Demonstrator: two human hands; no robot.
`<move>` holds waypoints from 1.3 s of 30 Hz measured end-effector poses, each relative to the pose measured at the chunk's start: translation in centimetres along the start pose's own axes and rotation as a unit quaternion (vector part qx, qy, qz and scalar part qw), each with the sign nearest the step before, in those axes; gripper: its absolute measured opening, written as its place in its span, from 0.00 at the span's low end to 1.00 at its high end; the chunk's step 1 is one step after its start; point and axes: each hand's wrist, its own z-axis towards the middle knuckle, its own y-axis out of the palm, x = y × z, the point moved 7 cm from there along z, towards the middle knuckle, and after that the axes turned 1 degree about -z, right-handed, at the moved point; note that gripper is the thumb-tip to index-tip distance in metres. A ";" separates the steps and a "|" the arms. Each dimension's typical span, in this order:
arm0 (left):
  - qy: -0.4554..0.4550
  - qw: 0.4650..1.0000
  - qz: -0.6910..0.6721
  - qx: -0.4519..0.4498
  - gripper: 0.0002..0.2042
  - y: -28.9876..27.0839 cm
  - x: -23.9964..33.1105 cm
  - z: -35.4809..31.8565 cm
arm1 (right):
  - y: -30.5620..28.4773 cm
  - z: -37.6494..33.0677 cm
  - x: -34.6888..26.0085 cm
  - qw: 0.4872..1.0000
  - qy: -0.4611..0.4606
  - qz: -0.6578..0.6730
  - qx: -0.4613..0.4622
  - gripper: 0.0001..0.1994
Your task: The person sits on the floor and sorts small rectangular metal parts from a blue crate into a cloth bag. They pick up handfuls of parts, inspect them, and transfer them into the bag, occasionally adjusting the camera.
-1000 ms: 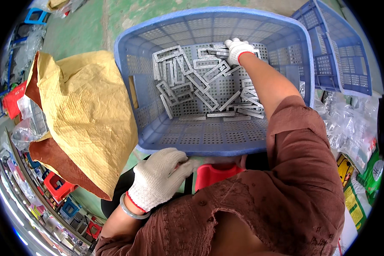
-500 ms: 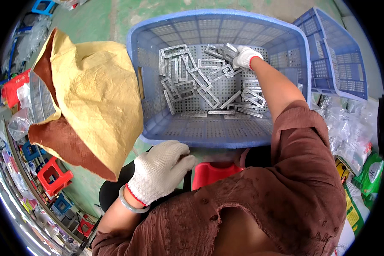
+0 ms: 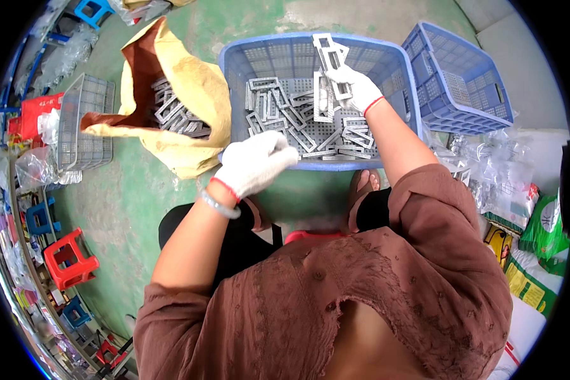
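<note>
Above the blue plastic basket, my right hand in a white knit glove grips several silvery rectangular metal frames, held raised and tilted. More of these frames lie loosely piled on the perforated basket floor. My left hand, also gloved and with a bangle at the wrist, hovers by the basket's near left corner. Its fingers are loosely bent and apart, with nothing visible in them. Left of the basket stands a yellow sack with a brown lining, its mouth open on a heap of similar frames.
A second blue basket stands at the right, beside clear plastic bags. At the left are a grey wire basket, a red stool and shelving. My feet are on the green floor just before the basket.
My right hand has lifted from the basket floor with several metal frames in it. The view has shifted, so the frames inside the sack now show. My left hand stays near the basket's front left.
</note>
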 end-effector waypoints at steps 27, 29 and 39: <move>0.137 0.647 -0.739 -0.128 0.12 2.8 3.6 -5.5 | 12.6 -17.4 -5.0 0.942 -0.237 0.163 -0.175 0.14; 0.150 0.609 -0.752 -0.202 0.10 3.0 3.6 -5.1 | 13.1 -17.7 -4.8 0.942 -0.213 0.174 -0.191 0.16; 0.172 0.563 -0.776 -0.225 0.12 2.7 3.9 -5.1 | 14.5 -17.9 -3.4 0.940 -0.204 0.159 -0.221 0.18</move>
